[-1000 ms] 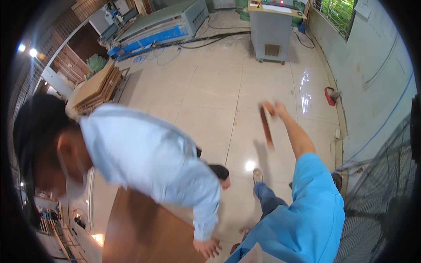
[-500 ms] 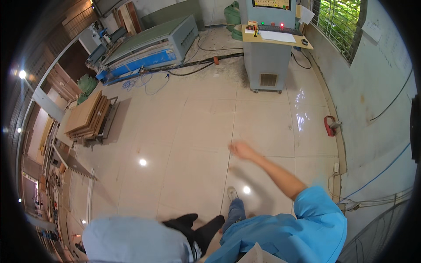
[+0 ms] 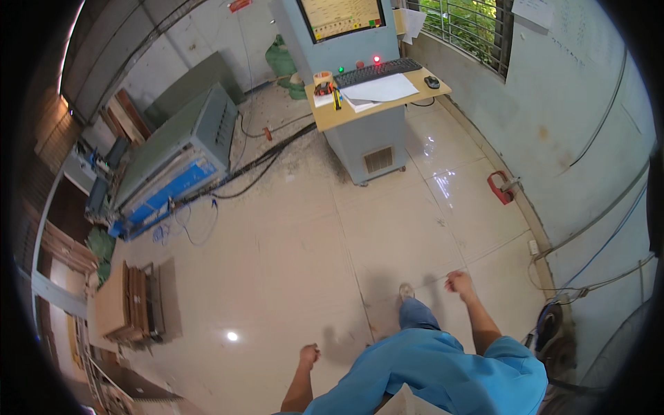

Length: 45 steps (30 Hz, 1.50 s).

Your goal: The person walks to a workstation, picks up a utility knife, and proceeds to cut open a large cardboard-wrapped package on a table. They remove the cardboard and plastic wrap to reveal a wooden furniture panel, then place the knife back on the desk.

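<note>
My left hand (image 3: pixel 310 355) hangs low over the tiled floor, fingers curled in, with nothing seen in it. On the other side, my right hand (image 3: pixel 459 283) is held out past my foot, its fingers loosely bent and partly apart; it touches nothing. Ahead stands a grey control cabinet (image 3: pixel 360 149) with a screen (image 3: pixel 342 17) above a yellow wooden shelf (image 3: pixel 346 121). The shelf holds a black keyboard (image 3: pixel 380 71), white paper sheets (image 3: pixel 384 88), a mouse (image 3: pixel 432 82), a roll of tape (image 3: pixel 322 77) and a tape measure (image 3: pixel 324 88).
A large flat-bed machine (image 3: pixel 166 149) with a blue side stands at far left. Black cables (image 3: pixel 266 152) run across the floor from it to the cabinet. Stacked boards (image 3: pixel 124 304) sit on a trolley at left. A red tool (image 3: pixel 499 188) rests by the right wall, near loose cables (image 3: pixel 588 289).
The cabinet and shelf look nearer and larger. My right hand has swung back to the right, and my left hand has come into view. The other person at lower left is out of view.
</note>
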Motion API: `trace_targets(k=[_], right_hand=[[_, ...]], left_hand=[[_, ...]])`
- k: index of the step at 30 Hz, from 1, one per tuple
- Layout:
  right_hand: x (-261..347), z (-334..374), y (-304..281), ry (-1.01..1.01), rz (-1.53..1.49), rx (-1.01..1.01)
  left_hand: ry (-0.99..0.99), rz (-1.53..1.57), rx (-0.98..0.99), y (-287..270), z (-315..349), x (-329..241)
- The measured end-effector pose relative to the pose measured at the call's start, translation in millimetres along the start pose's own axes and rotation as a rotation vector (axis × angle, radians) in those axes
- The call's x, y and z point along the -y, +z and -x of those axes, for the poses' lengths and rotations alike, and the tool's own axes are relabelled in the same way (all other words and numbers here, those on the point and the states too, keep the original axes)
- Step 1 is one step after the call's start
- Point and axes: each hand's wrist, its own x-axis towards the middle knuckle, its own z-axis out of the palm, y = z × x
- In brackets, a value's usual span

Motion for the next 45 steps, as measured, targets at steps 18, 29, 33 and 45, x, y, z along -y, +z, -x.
trace_targets(k=[18,29,33,45], right_hand=[[556.4,-320.9,63.0,-1.087,0.544,-0.8],[574.6,-379.9,56.0,-1.019,0.739,-0.754],[582.7,-377.9,52.3,-0.928,0.702,-0.698],[583.4,-368.9,54.5,-0.965,0.762,-0.689]], left_hand=[[1.15,0.292,-0.088,204.4,2.2,-624.3],[1.25,0.038,-0.265,242.5,-33.8,-755.7],[1.134,0.04,-0.239,244.7,-32.5,-756.5],[1.106,0.072,-0.366,256.8,-10.0,-755.9]])
